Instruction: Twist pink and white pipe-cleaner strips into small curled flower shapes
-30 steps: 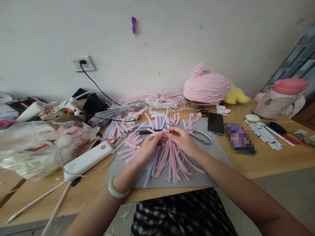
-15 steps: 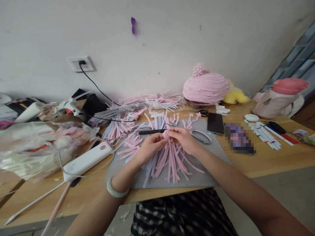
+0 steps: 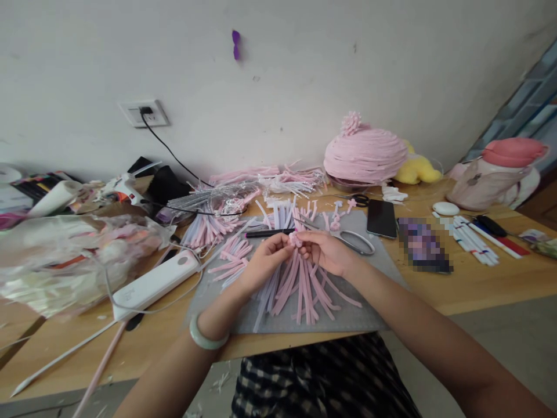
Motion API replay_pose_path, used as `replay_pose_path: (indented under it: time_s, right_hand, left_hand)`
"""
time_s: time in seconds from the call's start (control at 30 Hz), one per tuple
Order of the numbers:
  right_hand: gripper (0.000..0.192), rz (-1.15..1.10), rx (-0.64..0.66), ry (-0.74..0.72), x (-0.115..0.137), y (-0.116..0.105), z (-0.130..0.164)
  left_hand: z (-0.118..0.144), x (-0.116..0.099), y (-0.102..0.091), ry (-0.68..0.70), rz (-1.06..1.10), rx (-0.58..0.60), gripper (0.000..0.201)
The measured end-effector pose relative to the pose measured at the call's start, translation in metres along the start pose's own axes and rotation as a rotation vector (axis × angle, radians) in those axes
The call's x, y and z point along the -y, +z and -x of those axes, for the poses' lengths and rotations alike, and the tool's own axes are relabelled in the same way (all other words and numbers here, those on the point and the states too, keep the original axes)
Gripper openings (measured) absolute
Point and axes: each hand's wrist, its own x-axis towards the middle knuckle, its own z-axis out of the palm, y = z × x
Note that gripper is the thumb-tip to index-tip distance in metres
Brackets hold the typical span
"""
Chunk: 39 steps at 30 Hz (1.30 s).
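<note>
Between the fingertips of both hands is a small pink piece of fuzzy pipe cleaner [image 3: 295, 239], bent into a little looped shape. My left hand [image 3: 270, 255] pinches it from the left, with a pale green bangle on that wrist. From the right, my right hand [image 3: 324, 251] grips it too, fingers curled. Below the hands, many pink pipe cleaners [image 3: 307, 290] fan out over a grey mat [image 3: 374, 302], with pale lilac ones beside them. A black pen [image 3: 267, 233] lies just behind my left hand. Scissors [image 3: 357, 242] with pale handles lie by my right hand.
Left are a white power strip [image 3: 156, 284], cables and a plastic bag [image 3: 65, 261] of scraps. A glue gun [image 3: 126, 188] rests behind. On the right are a phone [image 3: 382, 218], white marker pens [image 3: 474, 241] and a pink bag [image 3: 487, 180]. A pink pipe-cleaner bundle [image 3: 365, 154] stands at the back.
My fingers have shifted slightly around the small pink piece, and more of its looped shape shows between them. The things on the table stay where they were.
</note>
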Motion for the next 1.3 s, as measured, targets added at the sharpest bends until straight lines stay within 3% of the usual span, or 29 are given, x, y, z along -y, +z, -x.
replay_pose_path:
  time_s: [0.1, 0.27, 0.33, 0.47, 0.6, 0.77, 0.97, 1.1, 1.2, 1.3]
  right_hand:
    - [0.010, 0.184, -0.061, -0.148, -0.003, 0.000, 0.000]
    - [0.015, 0.678, -0.208, -0.602, -0.014, -0.004, -0.002]
    - [0.015, 0.778, -0.206, -0.695, -0.017, -0.005, -0.004]
    - [0.025, 0.652, -0.183, -0.568, -0.019, -0.005, -0.006]
    - [0.028, 0.460, -0.137, -0.391, -0.015, -0.007, -0.008]
    - [0.027, 0.500, -0.045, -0.395, -0.010, -0.014, -0.008]
    - [0.022, 0.488, 0.085, -0.356, -0.003, -0.020, -0.007]
    - [0.019, 0.414, 0.131, -0.321, -0.002, -0.017, -0.005]
    - [0.019, 0.372, 0.103, -0.317, -0.003, -0.013, -0.004]
    - [0.016, 0.365, 0.085, -0.299, -0.005, -0.010, -0.004]
  left_hand:
    - [-0.001, 0.000, 0.001, 0.031, -0.124, -0.087, 0.021]
    - [-0.001, 0.001, -0.001, 0.090, -0.343, -0.203, 0.014]
    - [0.000, 0.002, -0.002, 0.145, -0.412, -0.234, 0.009]
    - [0.001, 0.006, -0.001, 0.243, -0.482, -0.245, 0.007]
    - [0.001, 0.003, -0.001, 0.211, -0.436, -0.201, 0.008]
    - [0.001, -0.005, -0.004, 0.059, -0.256, -0.134, 0.012]
    - [0.000, -0.006, -0.007, -0.127, 0.282, 0.008, 0.012]
    - [0.000, -0.004, -0.008, -0.189, 0.529, 0.133, 0.012]
    - [-0.001, -0.003, -0.007, -0.182, 0.592, 0.134, 0.011]
    - [-0.002, -0.002, -0.007, -0.136, 0.503, 0.066, 0.014]
